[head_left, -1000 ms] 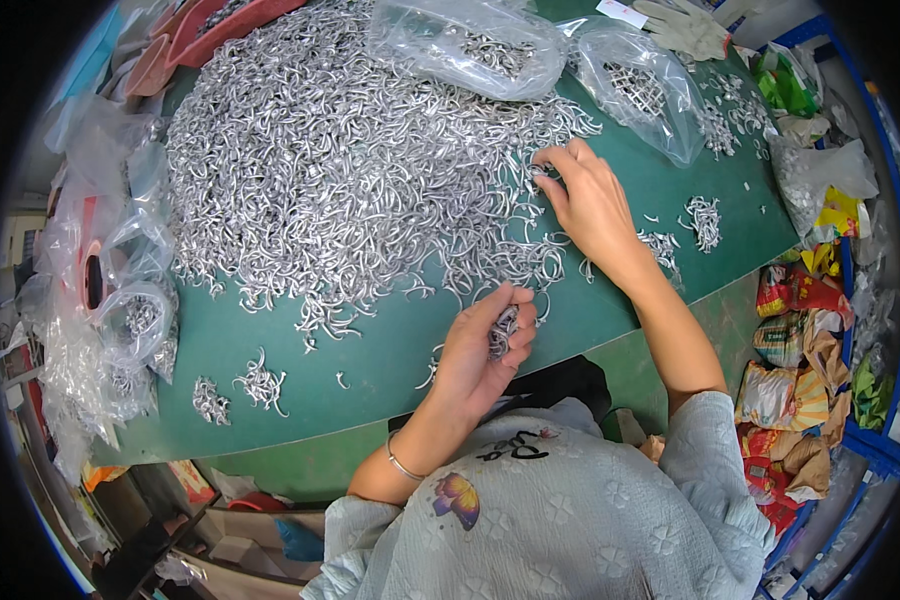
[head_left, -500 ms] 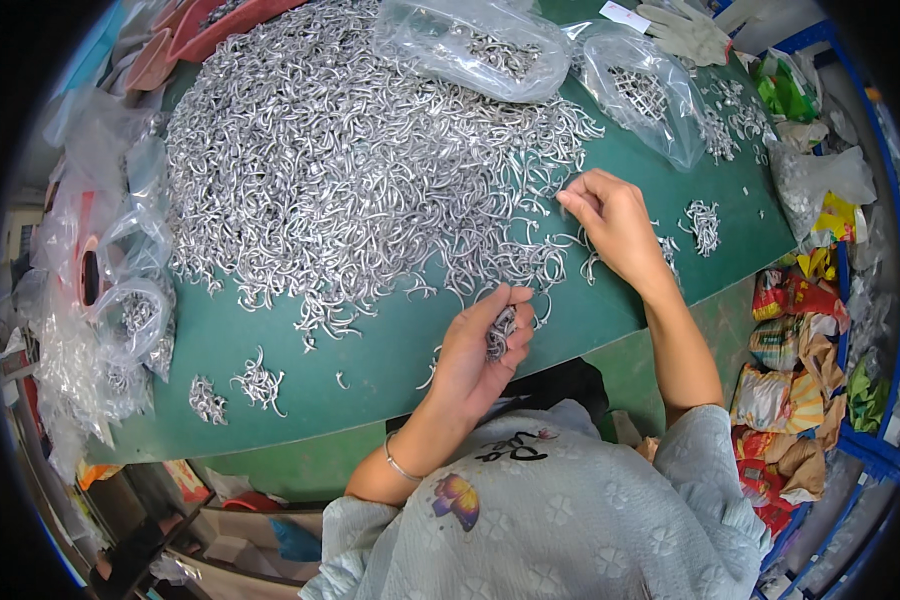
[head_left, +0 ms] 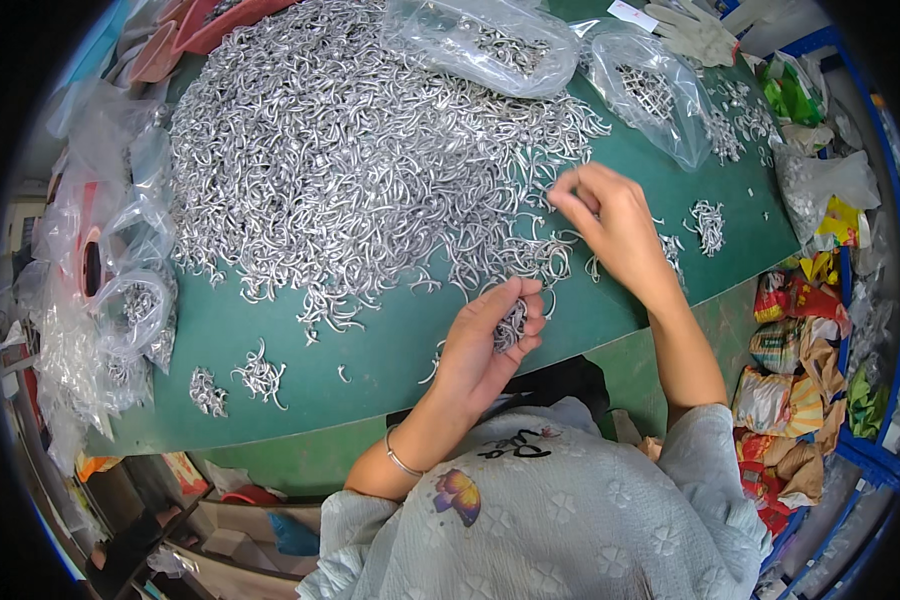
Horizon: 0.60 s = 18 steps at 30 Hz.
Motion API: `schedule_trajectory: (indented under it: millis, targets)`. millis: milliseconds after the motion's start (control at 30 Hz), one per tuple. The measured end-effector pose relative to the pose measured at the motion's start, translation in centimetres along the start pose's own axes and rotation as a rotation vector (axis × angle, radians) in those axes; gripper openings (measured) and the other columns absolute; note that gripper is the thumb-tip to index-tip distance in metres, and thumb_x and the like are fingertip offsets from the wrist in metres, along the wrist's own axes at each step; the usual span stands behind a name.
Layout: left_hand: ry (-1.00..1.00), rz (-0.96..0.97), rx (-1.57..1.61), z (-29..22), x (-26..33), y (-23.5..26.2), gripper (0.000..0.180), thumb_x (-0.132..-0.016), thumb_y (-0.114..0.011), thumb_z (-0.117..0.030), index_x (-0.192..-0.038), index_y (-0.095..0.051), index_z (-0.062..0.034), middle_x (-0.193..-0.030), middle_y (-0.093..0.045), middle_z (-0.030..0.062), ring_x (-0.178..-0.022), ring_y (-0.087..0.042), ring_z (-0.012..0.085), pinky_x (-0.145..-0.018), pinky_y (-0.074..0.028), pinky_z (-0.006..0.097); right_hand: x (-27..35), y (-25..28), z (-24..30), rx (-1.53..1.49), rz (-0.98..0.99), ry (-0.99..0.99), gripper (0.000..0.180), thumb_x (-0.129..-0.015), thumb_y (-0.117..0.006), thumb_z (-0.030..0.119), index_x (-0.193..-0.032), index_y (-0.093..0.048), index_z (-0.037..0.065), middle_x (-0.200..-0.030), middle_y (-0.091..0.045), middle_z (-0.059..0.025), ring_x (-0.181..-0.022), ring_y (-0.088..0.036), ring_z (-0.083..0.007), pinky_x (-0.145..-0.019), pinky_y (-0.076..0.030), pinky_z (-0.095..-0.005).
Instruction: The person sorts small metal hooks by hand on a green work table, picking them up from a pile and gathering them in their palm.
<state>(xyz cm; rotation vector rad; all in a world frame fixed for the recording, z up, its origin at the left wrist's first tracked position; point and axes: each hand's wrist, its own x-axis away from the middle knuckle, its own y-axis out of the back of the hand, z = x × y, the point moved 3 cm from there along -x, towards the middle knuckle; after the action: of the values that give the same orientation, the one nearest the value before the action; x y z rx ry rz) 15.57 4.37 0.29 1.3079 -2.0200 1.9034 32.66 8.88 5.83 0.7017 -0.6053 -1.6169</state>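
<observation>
A broad heap of curved silver metal pieces [head_left: 330, 150] spreads over the green table [head_left: 400, 375]. Near the table's front edge, my left hand [head_left: 475, 345] cups a clump of the metal pieces [head_left: 511, 328], with its fingers curled around them. My right hand [head_left: 615, 225] hovers by the heap's right edge. Its thumb and fingers are bent together as in a pinch; whatever may be between the tips is too small to make out. A few loose pieces lie below and beside this hand.
Clear plastic bags [head_left: 480, 45] holding metal parts rest at the heap's far side. Small piles [head_left: 260, 375] sit at the front left, another pile [head_left: 707, 227] at the right. A pale glove [head_left: 692, 32] lies far right. Blue shelving [head_left: 875, 450] and packages stand right of the table.
My right hand has shifted slightly left and up, toward the heap's edge. My left hand, still around its clump, has moved a little to the right. The view has shifted slightly.
</observation>
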Motion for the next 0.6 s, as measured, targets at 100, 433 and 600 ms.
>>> schedule_trajectory:
  millis: [100, 433, 600]
  targets:
    - [0.012, 0.117, 0.000, 0.2, 0.0, 0.2, 0.023, -0.094, -0.052, -0.018, -0.107, -0.058, -0.0007, -0.081, -0.056, 0.0030, -0.068, -0.052, 0.0114, -0.057, -0.043, 0.021, -1.3, -2.1, -2.4, 0.258, -0.112, 0.217, 0.011, -0.080, -0.065, 0.010, -0.081, -0.061, 0.000, -0.071, -0.057, -0.0137, -0.062, -0.054, -0.0301, -0.059, -0.043, -0.0388]
    - [0.004, 0.018, -0.072, -0.1, 0.2, -0.2, 0.025, -0.091, -0.055, -0.013, -0.113, -0.057, -0.0011, -0.091, -0.060, 0.0030, -0.077, -0.055, 0.0103, -0.064, -0.046, 0.019, 0.4, -1.6, -2.7, -1.591, 0.458, -0.330, 0.009, -0.090, -0.052, 0.013, -0.091, -0.049, 0.005, -0.082, -0.052, -0.0085, -0.060, -0.043, -0.0082, -0.052, -0.034, -0.0184]
    - [-0.006, 0.045, -0.060, -0.2, 0.4, 0.0, 0.026, -0.091, -0.055, -0.013, -0.113, -0.058, -0.0008, -0.090, -0.060, 0.0034, -0.076, -0.055, 0.0098, -0.062, -0.046, 0.019, -1.4, -1.8, -4.1, -1.309, 0.336, -0.383, 0.007, -0.088, -0.057, 0.011, -0.088, -0.056, 0.004, -0.077, -0.056, -0.0031, -0.060, -0.045, -0.0078, -0.051, -0.036, -0.0216]
